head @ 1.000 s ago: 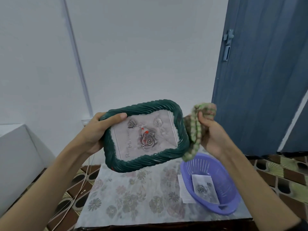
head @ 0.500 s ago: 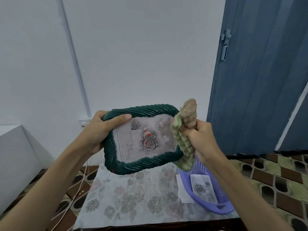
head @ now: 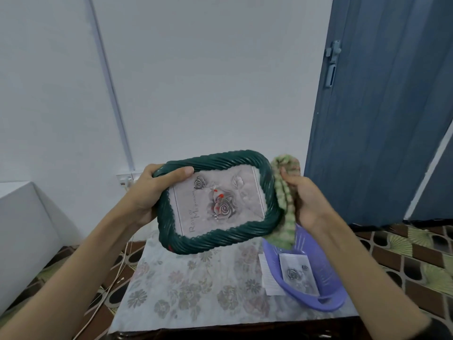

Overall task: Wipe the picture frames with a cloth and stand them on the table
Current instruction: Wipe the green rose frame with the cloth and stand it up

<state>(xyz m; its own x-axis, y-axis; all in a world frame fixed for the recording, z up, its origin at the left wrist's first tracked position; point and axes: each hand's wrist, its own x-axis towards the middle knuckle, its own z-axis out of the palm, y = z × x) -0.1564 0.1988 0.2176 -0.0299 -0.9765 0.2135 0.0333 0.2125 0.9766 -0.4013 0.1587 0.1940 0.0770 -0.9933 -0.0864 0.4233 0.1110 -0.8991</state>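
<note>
I see left hand [head: 147, 192] clamped on green frame [head: 215, 204], held tilted above counter [head: 196, 290]. Right hand [head: 304, 200] clutches cloth [head: 284, 207] against frame's right edge. Second frame [head: 297, 273] in basket [head: 328, 300].

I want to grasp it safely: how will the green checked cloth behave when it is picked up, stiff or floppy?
Probably floppy: the cloth bunches in the right hand and its free end droops beside the green frame. It looks light, since a loose grip carries it. Its woven surface suggests little slipping.
</note>
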